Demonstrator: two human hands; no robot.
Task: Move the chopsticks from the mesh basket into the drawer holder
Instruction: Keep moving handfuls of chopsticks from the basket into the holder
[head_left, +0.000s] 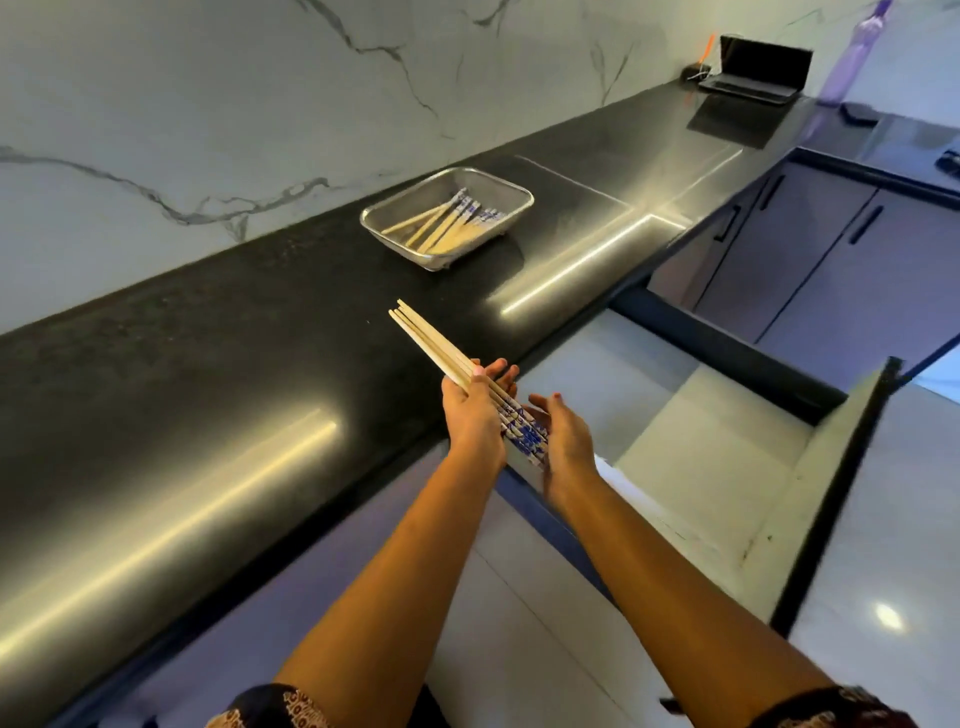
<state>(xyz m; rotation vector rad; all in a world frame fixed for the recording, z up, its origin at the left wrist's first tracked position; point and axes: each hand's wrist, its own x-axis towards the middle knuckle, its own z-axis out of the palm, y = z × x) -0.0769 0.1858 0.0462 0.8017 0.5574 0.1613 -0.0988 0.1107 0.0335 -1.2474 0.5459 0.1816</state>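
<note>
Several chopsticks (467, 379) lie bunched in the left hand (475, 415), fingers closed on them; right hand (563, 441) cups the patterned ends, open; light, stiff, slippery, best gripped mid-length; drawer (727, 441) gapes beside; more wait in the mesh basket (415, 208) on the table (208, 338).

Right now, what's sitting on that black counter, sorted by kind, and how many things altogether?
Mesh basket, with chopsticks in it: 1
Laptop: 1
Purple bottle: 1
Small black holder with an orange thing in it: 1
Total: 4
Not on the counter: a bunch of chopsticks held between the left hand and right hand.
</note>
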